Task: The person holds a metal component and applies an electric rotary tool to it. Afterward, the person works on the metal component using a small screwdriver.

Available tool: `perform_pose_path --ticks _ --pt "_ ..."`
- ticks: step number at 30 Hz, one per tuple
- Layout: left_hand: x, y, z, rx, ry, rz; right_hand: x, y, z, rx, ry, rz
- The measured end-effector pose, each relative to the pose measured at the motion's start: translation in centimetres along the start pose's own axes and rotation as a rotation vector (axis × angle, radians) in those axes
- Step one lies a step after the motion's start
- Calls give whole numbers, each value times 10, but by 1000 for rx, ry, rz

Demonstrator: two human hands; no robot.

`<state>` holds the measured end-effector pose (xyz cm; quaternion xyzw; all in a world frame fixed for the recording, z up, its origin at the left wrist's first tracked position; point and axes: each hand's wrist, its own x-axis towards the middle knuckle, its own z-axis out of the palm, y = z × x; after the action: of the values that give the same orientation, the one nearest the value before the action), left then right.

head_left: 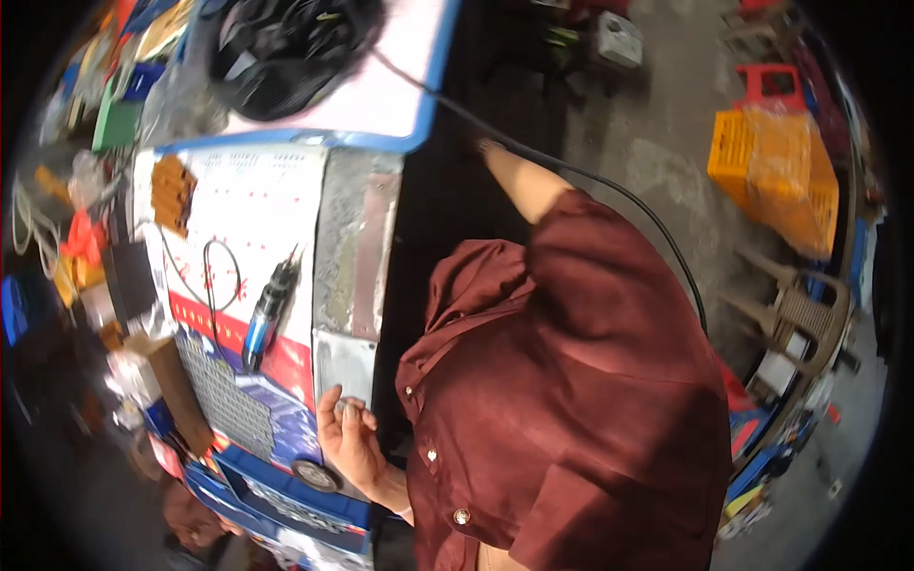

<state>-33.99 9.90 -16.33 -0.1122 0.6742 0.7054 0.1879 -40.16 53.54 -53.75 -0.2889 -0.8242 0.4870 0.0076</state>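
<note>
Over the bench edge, my left hand (352, 443) is held palm up with its fingers curled. A small greyish thing shows at the fingertips, too small to name. My right hand (486, 147) reaches away from my body into deep shadow beside a black cable (609, 181). Its fingers are lost in the dark, so I cannot tell whether it touches the cable. A blue and black electric screwdriver (269, 314) lies on the printed sheet (252, 190), farther up the bench from my left hand. A brown slotted block (173, 195) sits on the sheet's far left part.
A blue tray (295, 514) of small parts lies below my left hand. A black round bundle (295, 57) rests on a pale, blue-edged board (409, 114). Cardboard boxes (171, 390) line the bench's left side. To the right stand a yellow crate (728, 157), red stool (769, 88) and beige chair (809, 314).
</note>
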Motion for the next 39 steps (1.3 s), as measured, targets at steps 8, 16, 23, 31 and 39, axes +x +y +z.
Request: perform_pose_path --ticks 8,16,23,31,39 --pt "24 -12 8 -41 -99 -239 -107 -142 -54 -397 -441 9" --pt "34 -20 2 -244 -152 -260 -195 -328 -104 573 -567 -563" --pt "27 -27 -23 -295 -40 -213 -210 -376 -35 355 -694 -854" --pt "19 -22 -39 -219 47 -172 -228 -381 2 186 -734 -1028" --pt "18 -19 -37 -151 110 -120 -232 -379 11 169 -715 -1050"
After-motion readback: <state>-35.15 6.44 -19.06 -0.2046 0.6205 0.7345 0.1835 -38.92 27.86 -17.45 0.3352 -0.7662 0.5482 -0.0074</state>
